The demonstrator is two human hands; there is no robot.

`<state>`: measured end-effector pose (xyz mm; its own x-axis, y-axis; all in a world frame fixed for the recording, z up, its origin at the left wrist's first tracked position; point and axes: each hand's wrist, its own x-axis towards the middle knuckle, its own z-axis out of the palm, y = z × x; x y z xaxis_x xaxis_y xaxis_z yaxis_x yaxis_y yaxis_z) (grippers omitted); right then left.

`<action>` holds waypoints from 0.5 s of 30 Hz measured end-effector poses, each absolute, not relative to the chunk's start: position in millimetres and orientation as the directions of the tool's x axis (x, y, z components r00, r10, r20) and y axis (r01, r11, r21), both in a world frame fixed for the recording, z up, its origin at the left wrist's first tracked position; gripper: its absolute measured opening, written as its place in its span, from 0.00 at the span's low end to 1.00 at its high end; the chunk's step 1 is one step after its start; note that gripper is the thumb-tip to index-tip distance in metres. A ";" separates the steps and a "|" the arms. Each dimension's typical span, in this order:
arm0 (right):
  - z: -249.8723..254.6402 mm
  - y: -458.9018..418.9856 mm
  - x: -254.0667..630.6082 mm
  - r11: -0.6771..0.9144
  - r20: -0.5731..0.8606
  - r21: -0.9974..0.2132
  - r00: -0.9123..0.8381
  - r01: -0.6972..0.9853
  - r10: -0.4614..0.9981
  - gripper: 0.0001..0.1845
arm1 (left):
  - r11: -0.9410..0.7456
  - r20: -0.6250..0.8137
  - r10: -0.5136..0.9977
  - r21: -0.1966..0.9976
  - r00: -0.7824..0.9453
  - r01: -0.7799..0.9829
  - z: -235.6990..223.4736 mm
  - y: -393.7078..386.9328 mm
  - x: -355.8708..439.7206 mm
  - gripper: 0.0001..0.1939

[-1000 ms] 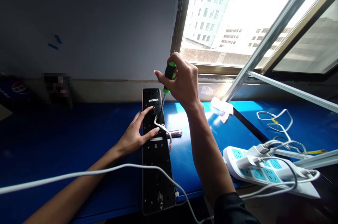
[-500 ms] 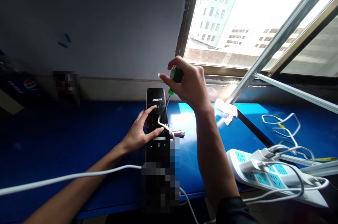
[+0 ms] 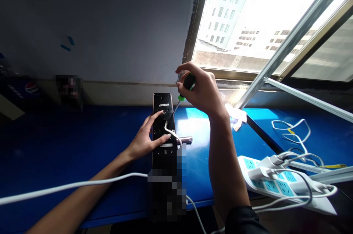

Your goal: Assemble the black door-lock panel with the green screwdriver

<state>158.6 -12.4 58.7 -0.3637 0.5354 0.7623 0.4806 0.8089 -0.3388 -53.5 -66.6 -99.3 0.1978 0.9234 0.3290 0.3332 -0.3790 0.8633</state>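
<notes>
A long black device panel, with small screws and white labels on its face, lies lengthwise on the blue tabletop. My left hand rests on its left side, thumb and fingers spread over the surface. In my right hand is a screwdriver with a green and black handle. Its shaft slants down to the panel's right edge, where the tip's exact contact is hard to make out. A white cable runs across the panel near my left thumb. The panel's near end is blurred out.
A white power strip with several plugs and cables sits at the right. Metal frame bars cross in front of the window. A shiny cylinder lies beside the panel. Another white cable passes over my left forearm.
My right hand has shifted slightly right and down, with the screwdriver leaning more to the right and its fingers curled differently round the handle. My left hand and the panel have stayed in place.
</notes>
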 end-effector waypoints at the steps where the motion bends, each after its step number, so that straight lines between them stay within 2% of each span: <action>1: 59.3 -13.2 159.3 0.814 0.751 -0.343 -0.384 0.468 0.537 0.18 | -0.378 0.328 0.924 0.863 0.198 0.334 -99.3 -66.5 -53.6 0.44; 3: 60.6 -15.2 160.9 0.814 0.734 -0.343 -0.407 0.469 0.544 0.23 | -0.376 0.326 0.924 0.863 0.197 0.337 -99.4 -66.3 -53.7 0.44; 4: 61.1 -15.9 161.8 0.808 0.730 -0.341 -0.405 0.481 0.550 0.22 | -0.376 0.326 0.925 0.863 0.197 0.337 -99.6 -66.3 -53.7 0.44; 7: 61.1 -16.0 164.5 0.780 0.734 -0.342 -0.369 0.524 0.570 0.13 | -0.379 0.331 0.924 0.865 0.193 0.330 -100.7 -66.2 -53.5 0.44; 9: 60.5 -15.3 166.4 0.781 0.739 -0.349 -0.360 0.518 0.569 0.11 | -0.383 0.335 0.922 0.867 0.195 0.318 -101.3 -66.1 -53.2 0.44; 13: 59.3 -15.1 168.9 0.824 0.725 -0.355 -0.426 0.442 0.541 0.24 | -0.387 0.338 0.920 0.869 0.200 0.308 -100.6 -66.3 -52.7 0.43; 15: 58.9 -15.2 169.0 0.821 0.723 -0.350 -0.427 0.452 0.543 0.23 | -0.385 0.336 0.921 0.866 0.199 0.320 -99.6 -66.7 -52.8 0.43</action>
